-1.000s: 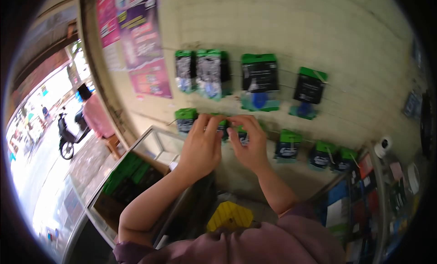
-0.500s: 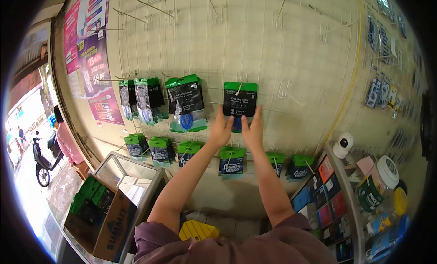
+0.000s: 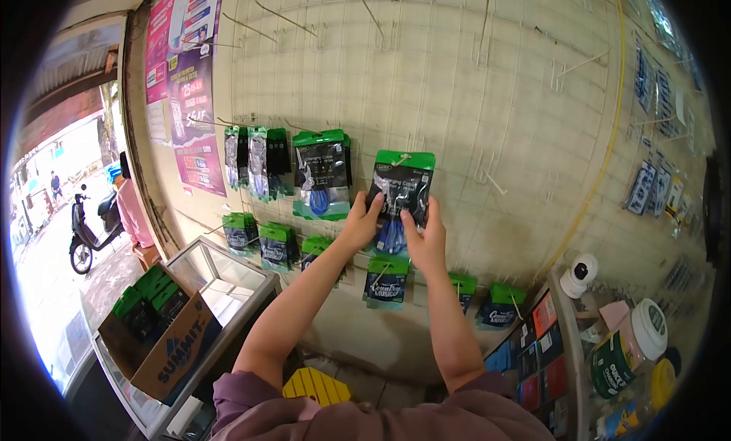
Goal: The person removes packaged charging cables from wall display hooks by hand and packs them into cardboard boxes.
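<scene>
A black and green charging cable packet [image 3: 403, 184] hangs on a wire hook at the middle of the wall grid, its top leaning slightly. Blue cable shows through its clear lower part. My left hand [image 3: 363, 222] grips the packet's left edge with the thumb on the front. On the right edge, my right hand [image 3: 428, 239] holds it the same way, fingers partly hidden behind. Left of it hang similar cable packets [image 3: 320, 171] on another hook. Below, a green-topped "Country Music" packet [image 3: 385, 283] hangs close under my hands.
At lower left, an open cardboard box [image 3: 171, 357] of green packets sits on a glass display case [image 3: 259, 277]. A yellow stool [image 3: 316, 386] stands below me. On the right are a white camera [image 3: 579, 275], a plastic jar [image 3: 647, 327] and a shelf of boxes. Bare hooks project above.
My fingers have moved further around the packet's edges, and the thumbs now press on its front. The packet has tilted, showing more blue cable. The view has shifted slightly.
</scene>
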The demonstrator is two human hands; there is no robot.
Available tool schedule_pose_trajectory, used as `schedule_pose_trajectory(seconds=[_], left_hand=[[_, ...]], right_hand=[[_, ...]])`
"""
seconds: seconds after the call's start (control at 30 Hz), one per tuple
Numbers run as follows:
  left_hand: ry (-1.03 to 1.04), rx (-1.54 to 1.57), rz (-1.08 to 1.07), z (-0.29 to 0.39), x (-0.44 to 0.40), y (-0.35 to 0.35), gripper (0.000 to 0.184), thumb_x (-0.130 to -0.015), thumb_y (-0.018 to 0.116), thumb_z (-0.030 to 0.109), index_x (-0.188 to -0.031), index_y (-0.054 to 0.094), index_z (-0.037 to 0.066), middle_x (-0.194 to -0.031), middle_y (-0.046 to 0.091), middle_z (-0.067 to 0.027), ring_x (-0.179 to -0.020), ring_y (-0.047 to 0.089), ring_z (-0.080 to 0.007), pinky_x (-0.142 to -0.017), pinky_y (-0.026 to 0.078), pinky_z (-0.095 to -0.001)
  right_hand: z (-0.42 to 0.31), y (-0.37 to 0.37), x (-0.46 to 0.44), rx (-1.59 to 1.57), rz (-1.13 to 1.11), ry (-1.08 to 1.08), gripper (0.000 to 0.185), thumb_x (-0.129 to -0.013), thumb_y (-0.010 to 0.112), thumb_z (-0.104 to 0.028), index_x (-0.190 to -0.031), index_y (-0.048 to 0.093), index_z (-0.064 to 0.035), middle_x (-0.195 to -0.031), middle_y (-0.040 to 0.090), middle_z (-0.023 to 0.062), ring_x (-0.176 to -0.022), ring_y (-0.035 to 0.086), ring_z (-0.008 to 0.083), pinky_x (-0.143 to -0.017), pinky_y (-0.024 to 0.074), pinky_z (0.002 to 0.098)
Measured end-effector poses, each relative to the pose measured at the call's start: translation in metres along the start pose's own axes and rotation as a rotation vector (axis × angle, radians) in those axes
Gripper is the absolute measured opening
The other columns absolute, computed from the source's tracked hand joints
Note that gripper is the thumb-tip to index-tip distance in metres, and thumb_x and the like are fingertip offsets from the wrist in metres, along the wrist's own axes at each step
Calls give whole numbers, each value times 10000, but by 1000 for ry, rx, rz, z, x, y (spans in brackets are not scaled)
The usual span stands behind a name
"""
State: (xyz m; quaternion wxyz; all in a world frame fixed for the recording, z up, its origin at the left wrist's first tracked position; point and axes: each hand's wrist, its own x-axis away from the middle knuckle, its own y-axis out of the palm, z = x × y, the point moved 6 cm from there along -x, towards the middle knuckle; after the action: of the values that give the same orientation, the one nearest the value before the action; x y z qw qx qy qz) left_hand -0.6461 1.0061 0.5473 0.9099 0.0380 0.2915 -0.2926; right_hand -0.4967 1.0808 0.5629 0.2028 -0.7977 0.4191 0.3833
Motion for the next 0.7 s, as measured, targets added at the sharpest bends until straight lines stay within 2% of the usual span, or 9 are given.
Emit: schedule_pose_trajectory(seconds=[0.1,0.2,0.27,0.33,0.37,0.4,0.5,0.63,0.7], left_hand=[[-71,147,-94,20,28,-15,374,-1012,487,347,-1088,505,-19,-893,587,-60,-778,499,-94,-696,434,-256],[41,173,-77,43,47,-34,343,-1018,481,318,-1099,510,-14,-890,583,-53,-786,489,-82,-702,427,-248],[25,178,-68,61,59,-46,305,-1018,486,281,-1098,510,-12,-902,591,-67,-815,508,-97,-731,435,-258],[64,102,-61,78,69,-57,259,-1028,461,254,-1107,499,10,-946,580,-33,-869,507,-72,-768,432,-246],[106,82,-47,87,74,-61,236,-1026,467,223,-1120,488,8,-949,579,-41,-874,505,-75,-783,430,-248],[171,100,-10,95,76,-65,251,-1007,509,215,-1104,488,-15,-948,609,-114,-867,543,-132,-778,455,-291],[251,88,27,111,90,-76,259,-1012,493,215,-1131,456,-12,-961,603,-124,-865,542,-137,-766,458,-291],[296,136,84,103,113,-117,235,-997,520,162,-1155,446,4,-994,598,-100,-896,532,-114,-819,450,-288],[308,265,127,101,127,-151,238,-953,577,67,-1158,468,15,-1037,605,-65,-945,550,-105,-848,446,-282]], right_hand=[[-38,4,14,28,-45,-154,484,-913,611,-129,-1329,413,21,-1059,659,159,-910,656,216,-765,512,304],[-68,9,26,-52,-82,-91,527,-908,604,-107,-1361,381,45,-1095,642,157,-936,646,201,-783,505,293],[-87,13,31,-107,-98,-70,567,-901,602,-81,-1388,347,59,-1124,626,149,-948,633,176,-796,505,287],[-99,17,34,-229,-56,-83,586,-891,613,-57,-1394,337,63,-1130,621,142,-948,626,155,-816,506,283],[-105,19,36,-242,-74,-83,617,-888,614,-44,-1411,303,60,-1164,593,148,-975,614,164,-839,502,286],[-111,23,39,-258,-98,-81,617,-888,614,-44,-1411,303,60,-1164,593,148,-975,614,164,-839,502,286],[-124,29,50,-366,-41,-178,683,-882,606,-24,-1441,221,56,-1276,493,183,-1096,555,210,-930,457,317],[-126,58,68,-444,-77,-185,654,-877,614,-22,-1420,258,54,-1257,503,173,-1098,551,204,-941,449,319],[-115,90,74,-490,-205,-122,594,-874,621,5,-1378,311,52,-1237,517,155,-1099,550,197,-936,453,319]])
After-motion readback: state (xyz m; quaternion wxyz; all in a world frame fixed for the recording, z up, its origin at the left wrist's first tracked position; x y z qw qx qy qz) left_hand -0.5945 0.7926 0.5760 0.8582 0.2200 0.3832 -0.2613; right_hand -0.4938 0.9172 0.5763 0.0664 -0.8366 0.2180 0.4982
